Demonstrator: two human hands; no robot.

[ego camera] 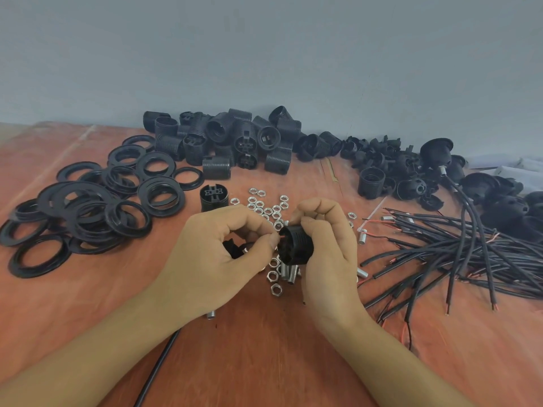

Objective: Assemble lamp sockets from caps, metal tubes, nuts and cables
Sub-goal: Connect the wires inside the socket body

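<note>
i hold the socket body [295, 245] in my right hand [329, 259], fingers curled over its ribbed side, lifted just clear of the desk [264, 348] with one end turned toward my left hand [211, 259]; i judge that keeps the end where i can work on it; my left thumb and forefinger are pinched at that end, on something too small to make out; the other fingers curl round a black part [232, 248] in the palm, likely a cap; a black cable [158, 368] runs out from under that wrist toward me.

nuts [264, 207] lie scattered just beyond my knuckles and under them; a few metal tubes [289, 271] sit right below the socket body, so setting it down there would land it on loose metal; one spare body [214, 198] stands near my left hand; flat rings [88, 207] are heaped well to the left; threaded bodies [223, 139] are piled against the wall; caps [396, 165] are at the far right; the cable bundle [470, 254] fans close by my right wrist and could snag it.
</note>
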